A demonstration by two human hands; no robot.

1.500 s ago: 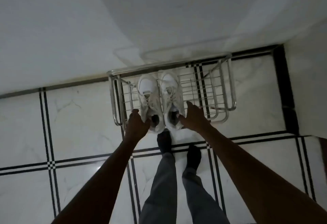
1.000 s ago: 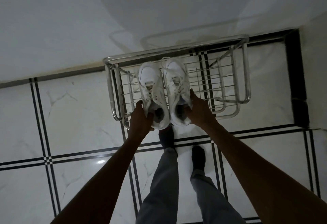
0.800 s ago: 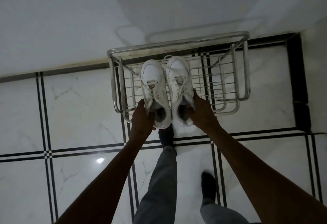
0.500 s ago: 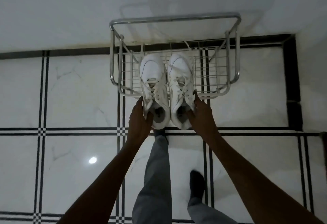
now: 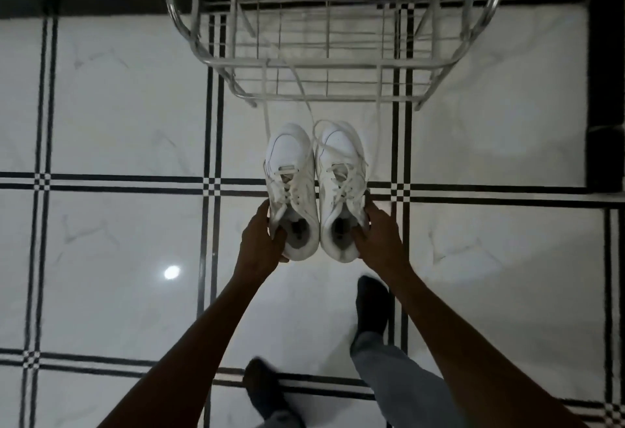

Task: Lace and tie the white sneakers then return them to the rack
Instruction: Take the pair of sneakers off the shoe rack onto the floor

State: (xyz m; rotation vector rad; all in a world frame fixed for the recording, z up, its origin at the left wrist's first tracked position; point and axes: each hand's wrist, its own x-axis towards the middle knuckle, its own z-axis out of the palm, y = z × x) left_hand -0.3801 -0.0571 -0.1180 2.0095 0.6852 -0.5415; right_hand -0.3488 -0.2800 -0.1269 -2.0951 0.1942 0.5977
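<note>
Two white sneakers hang side by side above the floor, toes pointing away from me. My left hand (image 5: 262, 239) grips the heel collar of the left sneaker (image 5: 291, 187). My right hand (image 5: 375, 236) grips the heel collar of the right sneaker (image 5: 341, 187). Their laces are loose and untied; long lace ends trail forward to the metal wire shoe rack (image 5: 324, 65), which stands beyond the shoes with nothing on its shelf.
White marble floor tiles with black double lines (image 5: 135, 184) spread all around. A black border strip (image 5: 602, 89) runs along the wall at the back and right. My two feet in dark socks (image 5: 372, 305) stand below the shoes.
Both hands took hold of the sneakers on the rack, lifted them off and pulled them back toward me. The view dropped and the rack now sits empty ahead.
</note>
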